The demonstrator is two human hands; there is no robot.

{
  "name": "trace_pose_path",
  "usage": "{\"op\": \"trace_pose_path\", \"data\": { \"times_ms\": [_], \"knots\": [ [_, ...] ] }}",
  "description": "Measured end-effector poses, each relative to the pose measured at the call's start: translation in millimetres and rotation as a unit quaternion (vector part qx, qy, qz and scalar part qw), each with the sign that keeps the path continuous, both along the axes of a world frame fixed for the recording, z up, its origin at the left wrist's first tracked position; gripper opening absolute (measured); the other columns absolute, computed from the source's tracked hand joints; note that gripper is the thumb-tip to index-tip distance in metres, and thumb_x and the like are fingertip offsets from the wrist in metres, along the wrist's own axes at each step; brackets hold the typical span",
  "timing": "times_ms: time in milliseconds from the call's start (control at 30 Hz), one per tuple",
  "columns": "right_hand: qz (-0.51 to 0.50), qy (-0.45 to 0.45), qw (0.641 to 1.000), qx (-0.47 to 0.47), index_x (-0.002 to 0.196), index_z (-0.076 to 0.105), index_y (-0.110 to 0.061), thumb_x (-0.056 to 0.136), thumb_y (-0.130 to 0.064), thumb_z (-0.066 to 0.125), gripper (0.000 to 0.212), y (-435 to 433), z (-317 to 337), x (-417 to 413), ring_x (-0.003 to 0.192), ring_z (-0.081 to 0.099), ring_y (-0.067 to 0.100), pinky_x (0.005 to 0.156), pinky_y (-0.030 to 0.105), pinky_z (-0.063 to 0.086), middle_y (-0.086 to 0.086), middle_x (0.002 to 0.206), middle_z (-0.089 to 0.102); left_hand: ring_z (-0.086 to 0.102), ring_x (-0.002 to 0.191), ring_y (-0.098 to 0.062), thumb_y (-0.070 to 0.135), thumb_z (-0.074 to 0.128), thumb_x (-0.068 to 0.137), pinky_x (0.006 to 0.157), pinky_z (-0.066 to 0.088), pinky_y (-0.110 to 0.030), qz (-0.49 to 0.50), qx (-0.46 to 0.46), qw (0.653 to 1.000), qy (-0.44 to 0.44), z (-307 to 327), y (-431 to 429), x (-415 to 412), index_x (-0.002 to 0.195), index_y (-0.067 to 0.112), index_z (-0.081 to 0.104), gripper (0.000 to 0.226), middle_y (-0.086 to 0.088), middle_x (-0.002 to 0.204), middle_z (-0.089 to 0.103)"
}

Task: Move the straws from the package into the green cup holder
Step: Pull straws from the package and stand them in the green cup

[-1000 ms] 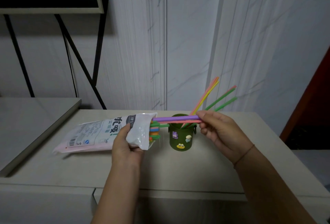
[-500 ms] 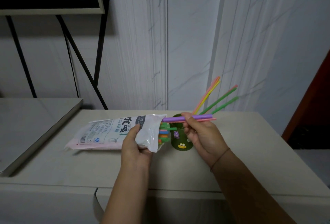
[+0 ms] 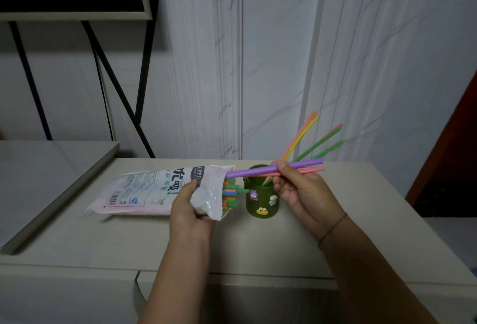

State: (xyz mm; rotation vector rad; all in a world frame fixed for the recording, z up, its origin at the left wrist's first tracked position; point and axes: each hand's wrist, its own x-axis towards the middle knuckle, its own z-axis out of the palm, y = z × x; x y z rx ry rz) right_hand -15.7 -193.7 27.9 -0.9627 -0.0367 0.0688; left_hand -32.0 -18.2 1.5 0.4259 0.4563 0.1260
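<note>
A white plastic straw package (image 3: 154, 189) lies on the table, its open mouth toward the right with several coloured straw ends (image 3: 231, 194) sticking out. My left hand (image 3: 189, 210) grips the package near its mouth. My right hand (image 3: 299, 189) pinches a purple straw (image 3: 255, 170) and a thin pink straw (image 3: 313, 170), held level above the green cup holder (image 3: 262, 201). The purple straw's left end still sits at the package mouth. The holder has small cartoon stickers and holds several straws (image 3: 317, 140) leaning to the upper right.
The beige table (image 3: 335, 241) ends in a front edge below my arms. A raised grey surface (image 3: 46, 173) adjoins it on the left. Behind it stands a black metal frame (image 3: 116, 86) against the white wall. A dark red panel (image 3: 454, 148) is at the right.
My right hand, after sliding left toward the package mouth, now draws the purple and pink straws out to the right. My left hand keeps hold of the package.
</note>
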Motion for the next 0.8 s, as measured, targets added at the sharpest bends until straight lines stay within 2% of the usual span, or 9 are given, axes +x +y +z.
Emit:
{"op": "trace_pose_path", "data": {
  "times_ms": [67,133,200,333,433,500,567,633,800],
  "knots": [
    [0.01,-0.002,1.0,0.004,0.093,0.062,0.004,0.089,-0.003,0.055,0.011,5,-1,-1,0.051,0.058,0.005,0.051,0.015,0.05,0.005,0.062,0.06,0.065,0.089,-0.029,0.012,0.058,0.087,0.063,0.05,-0.06,-0.007,0.004,1.0,-0.003,0,-3,0,0.13,0.019,0.056,0.043,-0.009,0.113,0.067],
    [0.018,-0.001,1.0,0.006,0.098,0.062,0.005,0.088,-0.003,0.057,0.014,10,-3,-2,0.054,0.057,0.006,0.052,0.015,0.049,0.006,0.067,0.06,0.065,0.096,-0.03,0.011,0.059,0.086,0.072,0.052,-0.057,-0.007,0.005,1.0,-0.005,0,-7,-1,0.131,0.019,0.055,0.045,-0.009,0.12,0.066],
    [0.022,-0.004,1.0,0.001,0.099,0.063,0.005,0.087,-0.003,0.058,0.016,14,-5,-3,0.057,0.057,0.006,0.054,0.015,0.05,0.007,0.071,0.059,0.064,0.097,-0.029,0.011,0.06,0.086,0.081,0.051,-0.053,-0.005,0.01,1.0,-0.006,0,-11,-2,0.127,0.02,0.055,0.042,-0.009,0.118,0.065],
    [0.003,-0.013,0.999,-0.036,0.101,0.063,0.007,0.086,-0.002,0.059,0.018,21,-8,-5,0.058,0.056,0.008,0.055,0.015,0.05,0.009,0.073,0.06,0.062,0.108,-0.032,0.011,0.059,0.086,0.093,0.046,-0.056,-0.016,0.011,1.0,-0.009,-1,-19,-2,0.124,0.019,0.056,0.039,-0.011,0.115,0.064],
    [-0.032,-0.02,0.996,-0.081,0.094,0.066,0.002,0.085,-0.006,0.062,0.012,20,-7,-3,0.057,0.06,0.008,0.057,0.016,0.052,0.006,0.066,0.064,0.064,0.103,-0.03,0.011,0.06,0.086,0.083,0.05,-0.051,-0.014,0.011,1.0,-0.002,-2,-17,-1,0.117,0.018,0.059,0.031,-0.01,0.112,0.066],
    [-0.055,-0.026,0.993,-0.097,0.088,0.067,-0.002,0.085,-0.007,0.063,0.008,13,-4,-1,0.054,0.06,0.008,0.056,0.016,0.052,0.003,0.058,0.065,0.065,0.105,-0.027,0.011,0.061,0.086,0.081,0.053,-0.051,0.0,-0.003,1.0,0.002,-2,-12,0,0.125,0.017,0.058,0.039,-0.007,0.118,0.067],
    [-0.074,-0.028,0.992,-0.098,0.086,0.066,0.0,0.085,-0.008,0.063,0.008,3,0,1,0.052,0.061,0.008,0.054,0.016,0.052,0.002,0.055,0.065,0.066,0.094,-0.025,0.011,0.06,0.088,0.064,0.059,-0.048,0.009,-0.008,1.0,0.004,-2,-7,2,0.127,0.016,0.057,0.039,-0.006,0.111,0.068],
    [-0.086,-0.025,0.991,-0.096,0.086,0.065,0.002,0.086,-0.007,0.062,0.01,-7,3,3,0.05,0.061,0.007,0.053,0.015,0.052,0.001,0.053,0.065,0.064,0.082,-0.023,0.011,0.058,0.09,0.043,0.056,-0.043,0.02,-0.012,1.0,0.007,-2,-2,3,0.122,0.018,0.056,0.033,-0.006,0.099,0.067],
    [-0.114,-0.021,0.99,-0.081,0.082,0.062,0.001,0.088,-0.005,0.058,0.01,-26,10,3,0.046,0.062,0.007,0.052,0.015,0.054,0.001,0.048,0.064,0.062,0.076,-0.02,0.011,0.057,0.09,0.037,0.054,-0.036,0.039,-0.016,0.999,0.027,-3,5,3,0.11,0.017,0.057,0.02,-0.004,0.09,0.064]
  ]
}}
